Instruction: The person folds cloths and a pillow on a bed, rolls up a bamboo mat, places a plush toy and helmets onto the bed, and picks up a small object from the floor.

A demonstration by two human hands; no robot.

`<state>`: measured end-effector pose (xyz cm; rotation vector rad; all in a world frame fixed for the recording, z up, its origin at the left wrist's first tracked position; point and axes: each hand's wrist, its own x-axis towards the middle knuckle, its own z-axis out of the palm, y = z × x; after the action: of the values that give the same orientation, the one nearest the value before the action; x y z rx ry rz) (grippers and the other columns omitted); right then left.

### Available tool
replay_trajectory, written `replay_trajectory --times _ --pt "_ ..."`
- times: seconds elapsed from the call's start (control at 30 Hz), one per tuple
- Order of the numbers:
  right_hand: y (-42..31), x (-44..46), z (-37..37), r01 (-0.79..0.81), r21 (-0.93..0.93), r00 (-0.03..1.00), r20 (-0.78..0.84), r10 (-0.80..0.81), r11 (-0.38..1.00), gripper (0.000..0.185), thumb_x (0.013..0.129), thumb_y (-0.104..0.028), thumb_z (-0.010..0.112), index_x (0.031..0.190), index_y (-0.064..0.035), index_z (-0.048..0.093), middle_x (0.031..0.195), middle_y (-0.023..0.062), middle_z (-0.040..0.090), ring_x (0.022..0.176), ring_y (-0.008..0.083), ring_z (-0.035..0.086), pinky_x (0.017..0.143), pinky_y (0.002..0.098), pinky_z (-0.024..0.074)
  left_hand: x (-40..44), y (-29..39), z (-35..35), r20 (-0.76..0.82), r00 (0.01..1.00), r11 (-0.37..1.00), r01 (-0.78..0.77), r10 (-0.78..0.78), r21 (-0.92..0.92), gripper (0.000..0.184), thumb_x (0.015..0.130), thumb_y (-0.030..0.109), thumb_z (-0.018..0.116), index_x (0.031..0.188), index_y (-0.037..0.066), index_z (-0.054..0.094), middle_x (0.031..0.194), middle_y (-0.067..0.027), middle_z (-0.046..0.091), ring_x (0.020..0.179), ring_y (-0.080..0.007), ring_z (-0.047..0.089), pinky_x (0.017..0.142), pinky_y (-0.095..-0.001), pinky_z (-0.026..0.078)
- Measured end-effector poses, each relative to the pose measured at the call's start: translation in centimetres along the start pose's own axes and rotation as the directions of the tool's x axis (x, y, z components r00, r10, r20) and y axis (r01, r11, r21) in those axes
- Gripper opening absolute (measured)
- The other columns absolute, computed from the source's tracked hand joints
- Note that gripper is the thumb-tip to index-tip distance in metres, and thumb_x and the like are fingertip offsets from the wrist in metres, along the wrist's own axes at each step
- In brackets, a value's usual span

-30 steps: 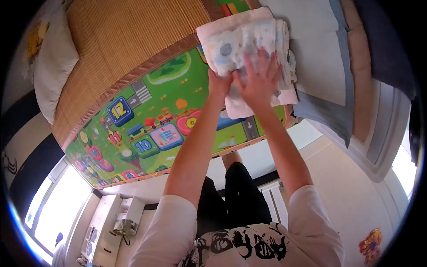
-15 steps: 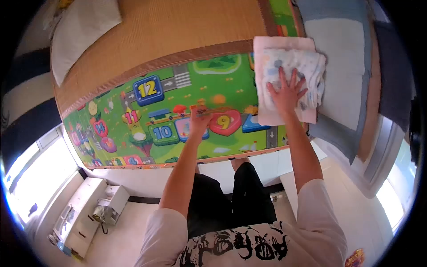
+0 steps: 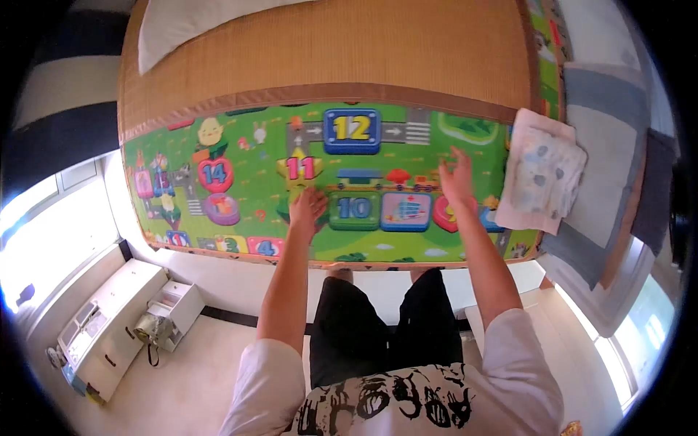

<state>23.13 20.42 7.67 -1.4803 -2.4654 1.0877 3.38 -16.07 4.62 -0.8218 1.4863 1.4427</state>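
Observation:
My left hand (image 3: 308, 206) is over the green play mat (image 3: 385, 250), just below the printed number 11, fingers apart and holding nothing. Further right, my right hand (image 3: 456, 179) hovers above the mat near the printed train, empty with its fingers spread. A folded white patterned cloth (image 3: 542, 174) lies on a folded pink cloth (image 3: 520, 131) at the mat's right end, and neither hand touches them. Behind the green mat is a tan woven mat (image 3: 327, 51) with a brown border.
A white pillow (image 3: 182, 25) lies at the back left. Grey-blue bedding (image 3: 607, 138) is on the right. On the floor at the lower left stands a white cabinet (image 3: 120, 320), with a bag (image 3: 153, 328) at an open drawer.
My right hand has left the folded cloths and moved left over the mat. My left hand has also moved left, away from the cloths. The view has shifted left.

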Motion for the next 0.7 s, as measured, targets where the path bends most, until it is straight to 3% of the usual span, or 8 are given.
replay_trajectory --times 0.03,0.07,0.1,0.2,0.37,0.47,0.57,0.7 --pt "-3.0 0.2 2.9 -0.171 0.313 0.985 0.061 0.160 0.934 0.052 0.094 -0.022 0.067 0.140 -0.0064 0.048 0.127 0.0191 0.059 0.108 0.0333 0.062 0.092 0.0466 0.0525 0.6 1.5 -1.1 0.013 1.000 0.996 -0.015 0.016 -0.083 0.042 0.103 0.040 0.054 0.132 0.010 0.055 0.126 -0.0132 0.065 0.109 -0.0254 0.066 0.091 -0.0388 0.053" --pt "-5.9 0.6 5.7 -0.331 0.578 0.943 0.169 0.288 0.746 0.048 0.096 -0.023 0.065 0.138 -0.0055 0.048 0.128 0.0189 0.058 0.107 0.0322 0.063 0.090 0.0448 0.0538 1.4 3.2 -2.0 0.026 0.999 0.986 -0.031 0.036 -0.166 0.044 0.103 0.040 0.052 0.134 0.010 0.053 0.133 -0.0150 0.062 0.115 -0.0277 0.064 0.097 -0.0409 0.052" --pt "-8.1 1.4 8.0 -0.464 0.757 0.875 0.311 0.372 0.459 0.045 0.098 -0.023 0.063 0.137 -0.0046 0.049 0.128 0.0187 0.058 0.105 0.0311 0.064 0.089 0.0429 0.0550 2.0 4.9 -2.9 0.074 0.995 0.972 -0.049 0.067 -0.232 0.046 0.103 0.040 0.052 0.137 0.010 0.051 0.136 -0.0160 0.059 0.120 -0.0289 0.061 0.100 -0.0422 0.050" --pt "-10.6 5.8 14.4 -0.478 0.856 0.769 0.515 0.378 -0.195 0.039 0.101 -0.026 0.063 0.131 -0.0038 0.050 0.127 0.0174 0.060 0.109 0.0285 0.064 0.089 0.0399 0.0555 4.0 10.5 -5.1 0.156 0.975 0.911 -0.084 0.159 -0.403 0.051 0.103 0.038 0.051 0.144 0.009 0.044 0.144 -0.0187 0.052 0.130 -0.0321 0.054 0.108 -0.0452 0.045" --pt "-18.7 7.2 16.0 -0.397 0.902 0.784 0.428 0.449 -0.168 0.041 0.097 -0.034 0.069 0.123 -0.0066 0.054 0.117 0.0135 0.063 0.107 0.0255 0.064 0.091 0.0411 0.0536 8.8 20.6 -4.8 0.148 0.965 0.834 -0.105 0.217 -0.542 0.056 0.103 0.034 0.052 0.148 0.005 0.036 0.148 -0.0218 0.047 0.136 -0.0356 0.049 0.110 -0.0471 0.044" --pt "-17.1 8.5 17.9 -0.442 0.890 0.777 0.441 0.449 -0.110 0.040 0.095 -0.039 0.072 0.117 -0.0095 0.059 0.115 0.0081 0.062 0.101 0.0239 0.062 0.088 0.0392 0.0496 11.5 25.6 -5.4 0.177 0.954 0.821 -0.104 0.243 -0.562 0.059 0.101 0.036 0.054 0.147 0.004 0.035 0.145 -0.0215 0.049 0.134 -0.0360 0.050 0.112 -0.0476 0.043" --pt "-16.6 9.7 19.3 -0.488 0.870 0.746 0.458 0.483 -0.071 0.039 0.092 -0.043 0.075 0.114 -0.0127 0.063 0.111 0.0020 0.060 0.096 0.0202 0.057 0.086 0.0370 0.0438 12.8 29.9 -5.1 0.159 0.980 0.816 -0.003 0.116 -0.578 0.067 0.098 0.041 0.058 0.147 0.003 0.032 0.140 -0.0208 0.051 0.130 -0.0353 0.053 0.105 -0.0446 0.048" --pt "-20.2 9.5 19.2 -0.509 0.857 0.725 0.373 0.578 0.085 0.041 0.090 -0.045 0.078 0.115 -0.0152 0.064 0.104 -0.0030 0.057 0.094 0.0159 0.047 0.090 0.0362 0.0391 14.8 31.3 -5.8 0.113 0.994 0.883 0.048 0.006 -0.467 0.056 0.095 0.051 0.063 0.128 0.008 0.048 0.115 -0.0129 0.061 0.095 -0.0265 0.064 0.080 -0.0395 0.054"
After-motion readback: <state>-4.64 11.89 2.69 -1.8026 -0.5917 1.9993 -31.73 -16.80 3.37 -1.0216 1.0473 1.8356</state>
